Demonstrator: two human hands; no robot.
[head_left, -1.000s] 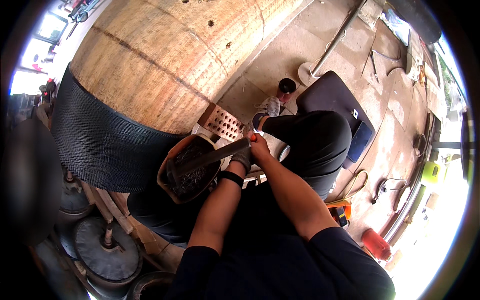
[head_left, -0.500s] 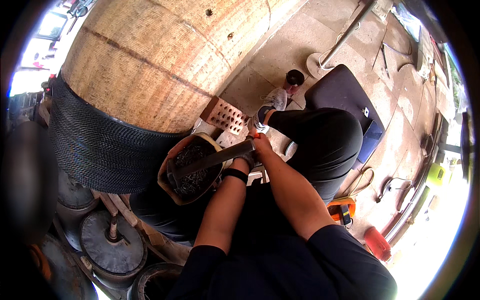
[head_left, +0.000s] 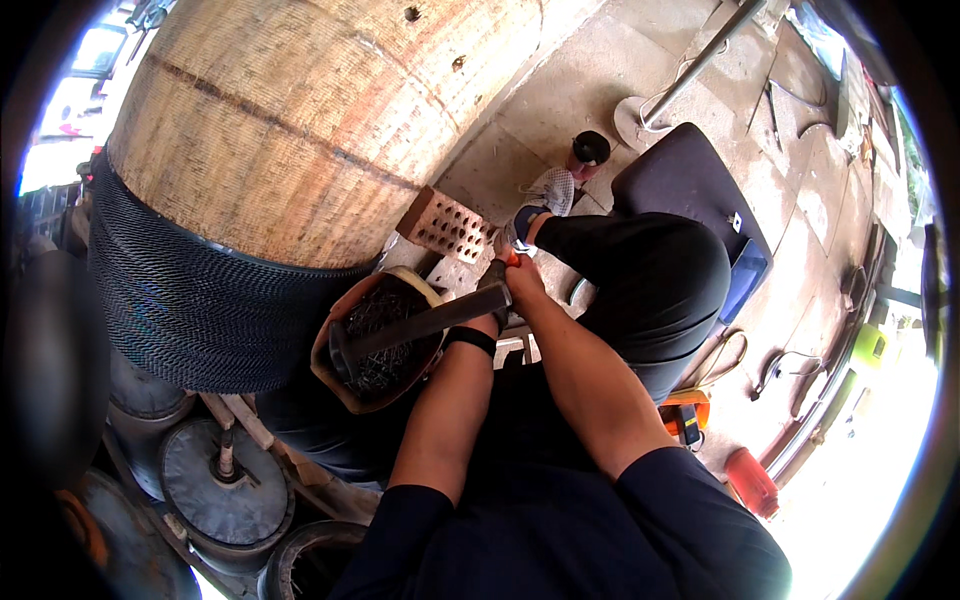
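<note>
My left hand (head_left: 497,306) and my right hand (head_left: 524,284) are close together in front of me, both closed. A small orange part (head_left: 513,260) shows between them; what it belongs to is hidden. A dark hammer (head_left: 415,327) lies slantwise, its head over an open tub (head_left: 425,286) of dark nails (head_left: 382,372). The handle's thick end crosses above my left hand, beside my right; whether either hand grips it is unclear. A black band (head_left: 470,340) circles my left wrist. Just beyond the hands stands a perforated brick (head_left: 452,228).
A large woven-covered drum (head_left: 290,130) with a black ridged band (head_left: 210,300) fills the left. Lidded dark buckets (head_left: 228,490) stand below it. To the right lie a black case (head_left: 672,180), a blue flat object (head_left: 743,278), a dark-topped cup (head_left: 590,150) and a red container (head_left: 750,482).
The view has shifted slightly. My hands stay together, and the hammer and tub keep nearly the same place between them and the drum.
</note>
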